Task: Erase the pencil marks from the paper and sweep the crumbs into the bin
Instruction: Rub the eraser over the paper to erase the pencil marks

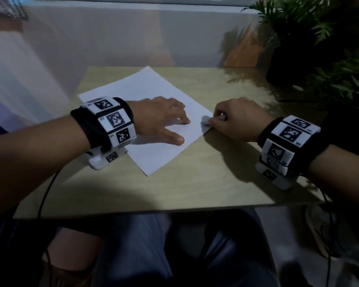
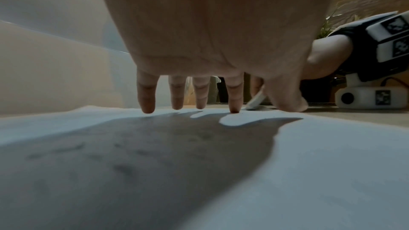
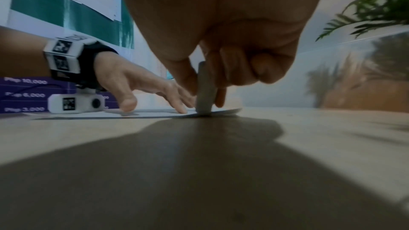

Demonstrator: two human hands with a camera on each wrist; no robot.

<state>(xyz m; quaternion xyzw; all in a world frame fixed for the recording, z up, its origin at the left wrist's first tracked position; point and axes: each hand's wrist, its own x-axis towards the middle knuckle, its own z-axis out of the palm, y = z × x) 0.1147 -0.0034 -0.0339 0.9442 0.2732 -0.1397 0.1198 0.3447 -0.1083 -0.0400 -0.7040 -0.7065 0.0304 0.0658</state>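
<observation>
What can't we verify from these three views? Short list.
- Bin: in no view, so its place is unknown.
- Pencil marks: head view too dim and small to show them on the paper; left wrist view shows only faint smudges in the left hand's shadow.
- Crumbs: too small to tell in any view.
- Eraser contact patch: right hand hides most of it in the head view.
- Plant pot: dark and partly hidden by leaves.

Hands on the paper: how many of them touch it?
1. The left hand presses its spread fingertips on the paper. The right hand pinches the eraser, whose tip meets the sheet's right edge.
</observation>
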